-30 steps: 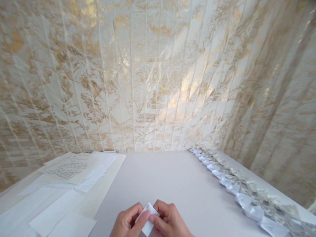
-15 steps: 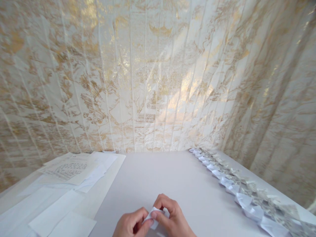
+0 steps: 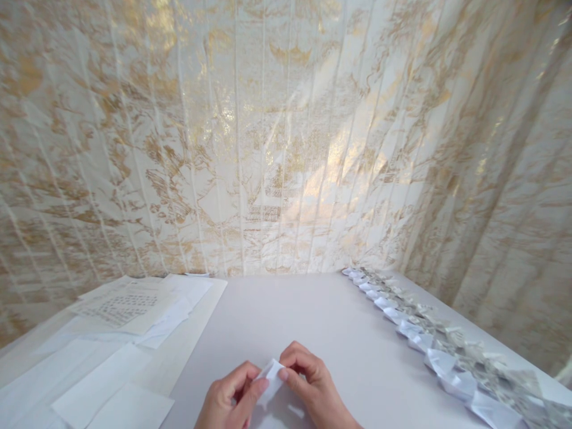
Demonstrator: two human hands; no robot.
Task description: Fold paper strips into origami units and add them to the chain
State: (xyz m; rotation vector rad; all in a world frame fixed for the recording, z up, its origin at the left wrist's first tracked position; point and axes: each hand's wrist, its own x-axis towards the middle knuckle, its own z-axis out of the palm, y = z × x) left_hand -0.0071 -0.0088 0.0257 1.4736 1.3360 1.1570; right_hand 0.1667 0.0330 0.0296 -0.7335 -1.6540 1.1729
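A: Where exactly is the small folded white paper (image 3: 271,376)?

B: It is at the near edge of the view, between the two hands. Its longer direction goes slantwise — from the low end on the left up to a peak on the right, pointing away from the person.

A: And which hand is nearer to it?

B: Neither, I would say; both touch it. The left hand (image 3: 235,394) has it from the left side, with the thumb across the lower part. The right hand (image 3: 310,381) has it at the upper right edge, by thumb and bent forefinger.

A: So how wide are the grips?

B: Both are pinched nearly together, with only the paper's thickness between thumb and finger. The other fingers are curled, and I cannot tell if they help. The important relation, in my judgement, is this: the peak stands free between the two pinches.

A: What is around?

B: The pale table (image 3: 286,316) is below. Loose sheets (image 3: 102,381) lie well to the left — folded white pieces (image 3: 447,363) make a row on the right, beside grey printed pieces (image 3: 480,357). Behind hangs a gold-patterned curtain (image 3: 277,143).
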